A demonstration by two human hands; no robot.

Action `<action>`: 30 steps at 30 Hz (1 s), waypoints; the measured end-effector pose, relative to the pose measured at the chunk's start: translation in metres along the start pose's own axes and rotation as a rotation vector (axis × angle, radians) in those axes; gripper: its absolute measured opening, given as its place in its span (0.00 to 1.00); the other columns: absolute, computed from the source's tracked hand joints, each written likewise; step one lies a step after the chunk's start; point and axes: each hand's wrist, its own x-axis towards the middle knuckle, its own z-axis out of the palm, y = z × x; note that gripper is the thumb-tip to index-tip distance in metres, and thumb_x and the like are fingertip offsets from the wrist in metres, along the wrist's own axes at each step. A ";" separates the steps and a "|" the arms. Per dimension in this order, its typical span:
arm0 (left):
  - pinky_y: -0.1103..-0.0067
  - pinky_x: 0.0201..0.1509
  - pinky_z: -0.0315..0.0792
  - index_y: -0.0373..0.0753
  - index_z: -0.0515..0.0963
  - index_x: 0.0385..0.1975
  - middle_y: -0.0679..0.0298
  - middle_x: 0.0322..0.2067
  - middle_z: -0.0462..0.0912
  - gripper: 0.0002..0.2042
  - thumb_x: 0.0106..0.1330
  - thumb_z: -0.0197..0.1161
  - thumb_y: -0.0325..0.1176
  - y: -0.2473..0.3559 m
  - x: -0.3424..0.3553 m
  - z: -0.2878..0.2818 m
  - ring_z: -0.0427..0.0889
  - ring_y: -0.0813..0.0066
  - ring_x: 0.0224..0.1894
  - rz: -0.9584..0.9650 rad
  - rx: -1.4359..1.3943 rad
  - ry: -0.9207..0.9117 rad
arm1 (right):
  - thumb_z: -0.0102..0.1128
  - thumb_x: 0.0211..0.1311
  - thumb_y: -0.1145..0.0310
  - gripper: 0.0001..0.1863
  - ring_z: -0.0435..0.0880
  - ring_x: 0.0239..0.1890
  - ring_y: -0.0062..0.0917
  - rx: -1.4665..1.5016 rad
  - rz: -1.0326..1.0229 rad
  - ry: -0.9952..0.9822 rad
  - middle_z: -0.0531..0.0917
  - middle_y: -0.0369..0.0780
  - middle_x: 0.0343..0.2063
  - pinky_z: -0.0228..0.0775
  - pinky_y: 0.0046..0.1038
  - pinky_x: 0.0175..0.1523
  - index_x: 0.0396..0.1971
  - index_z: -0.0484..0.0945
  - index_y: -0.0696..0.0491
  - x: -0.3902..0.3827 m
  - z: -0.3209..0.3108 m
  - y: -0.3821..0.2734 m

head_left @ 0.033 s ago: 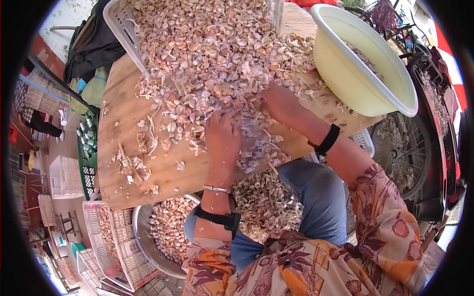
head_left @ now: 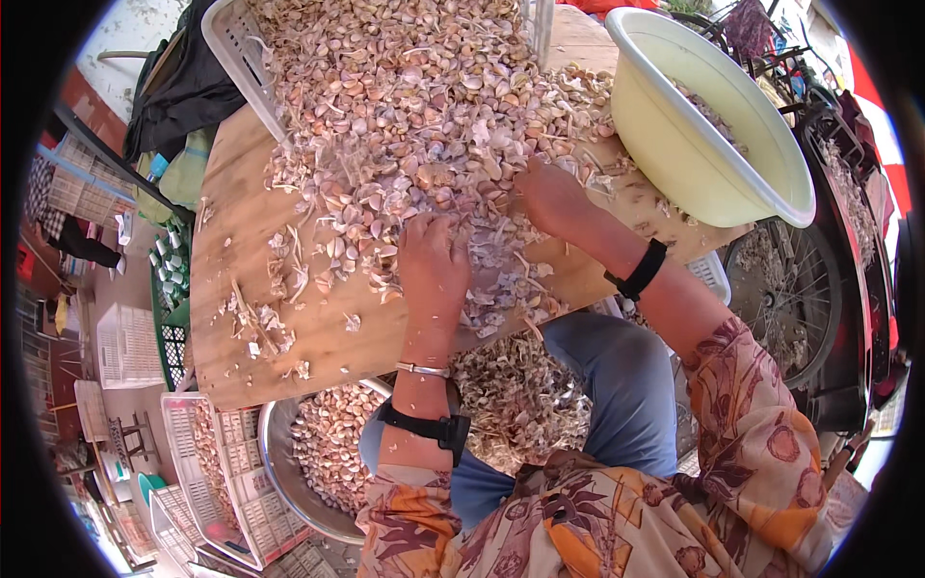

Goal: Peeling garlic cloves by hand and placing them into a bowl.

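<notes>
A broad heap of garlic cloves (head_left: 405, 125), mixed with papery skins and dry stalks, spreads over a wooden tabletop (head_left: 241, 202). At its near edge my left hand (head_left: 434, 255) rests with its fingers curled down among cloves and skins. Farther up and to the right, my right hand (head_left: 554, 200) has bent fingers pressed together at the heap. The fingertips of both hands are partly hidden, and whatever they hold cannot be made out. Loose purplish skins (head_left: 493, 279) lie between the two hands.
A pale yellow basin (head_left: 665, 144) tilts at the table's right. Below the near edge are a metal bowl of cloves (head_left: 332, 443) and a pile of skins (head_left: 520, 405) between my knees. A white crate (head_left: 241, 67) lies under the heap; a wheel (head_left: 785, 289) stands right.
My right hand and wrist have shifted very slightly to the right. My left hand stays almost in the same place, its fingers moved a little.
</notes>
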 end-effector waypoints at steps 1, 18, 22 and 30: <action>0.67 0.51 0.68 0.36 0.78 0.35 0.57 0.42 0.76 0.10 0.54 0.63 0.29 0.002 0.001 -0.001 0.74 0.55 0.47 -0.031 -0.063 0.118 | 0.57 0.45 0.74 0.04 0.80 0.33 0.42 0.016 0.009 0.043 0.78 0.49 0.30 0.72 0.42 0.36 0.24 0.77 0.56 0.001 -0.001 0.008; 0.81 0.33 0.74 0.33 0.74 0.46 0.63 0.35 0.80 0.16 0.69 0.54 0.40 0.062 -0.001 0.028 0.79 0.77 0.32 -0.899 -1.518 -0.177 | 0.60 0.48 0.78 0.13 0.80 0.38 0.42 0.436 -0.184 0.445 0.80 0.46 0.38 0.74 0.33 0.43 0.38 0.78 0.58 -0.057 -0.031 -0.047; 0.83 0.35 0.74 0.33 0.74 0.48 0.64 0.34 0.79 0.13 0.68 0.55 0.31 0.057 -0.008 0.023 0.77 0.79 0.32 -0.828 -1.616 -0.064 | 0.60 0.50 0.79 0.11 0.82 0.39 0.35 0.674 -0.078 0.384 0.81 0.44 0.38 0.74 0.30 0.44 0.36 0.80 0.56 -0.061 -0.039 -0.056; 0.85 0.26 0.68 0.30 0.71 0.43 0.60 0.30 0.77 0.08 0.66 0.52 0.23 0.122 -0.037 -0.088 0.72 0.82 0.24 -0.024 -0.784 0.014 | 0.58 0.55 0.79 0.08 0.78 0.28 0.17 1.134 0.474 0.419 0.82 0.36 0.29 0.70 0.20 0.33 0.35 0.81 0.55 -0.046 -0.031 -0.028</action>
